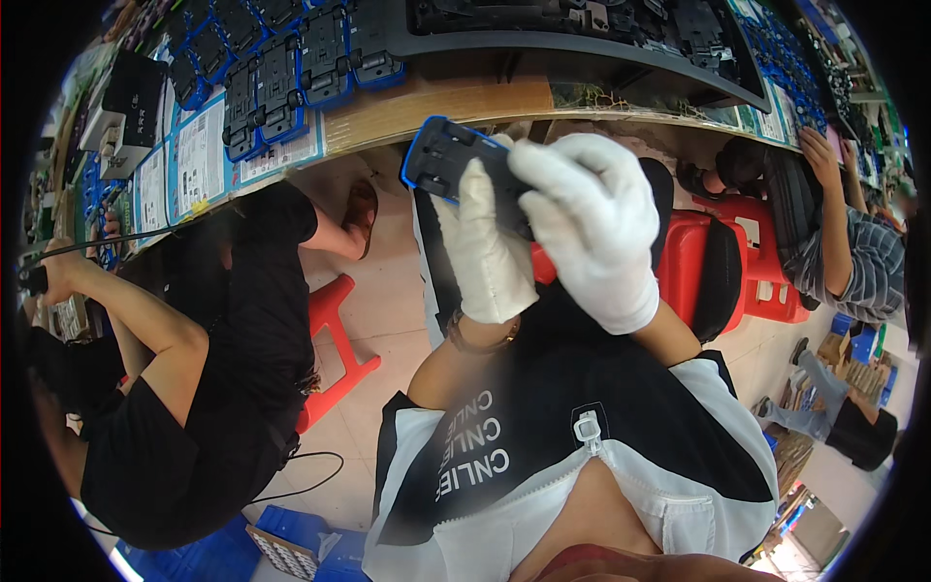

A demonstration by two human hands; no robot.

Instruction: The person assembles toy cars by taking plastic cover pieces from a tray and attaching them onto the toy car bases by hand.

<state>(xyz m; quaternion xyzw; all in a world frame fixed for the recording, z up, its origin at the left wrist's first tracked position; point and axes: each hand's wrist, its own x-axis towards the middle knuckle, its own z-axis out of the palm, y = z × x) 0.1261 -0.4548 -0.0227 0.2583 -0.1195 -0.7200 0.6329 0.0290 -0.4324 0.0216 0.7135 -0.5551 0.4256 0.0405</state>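
Item: 1 black-and-blue holder part, far centre near the bench edge, clamped between gloved left hand and right hand, fingers closed around it; finished pieces racked far left, this 1 unplaced.

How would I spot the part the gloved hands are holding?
Start at the long workbench lined with blue-and-black parts. Just below its edge, the white-gloved left hand and right hand grip a black part with a blue rim, the only one lifted off the bench.
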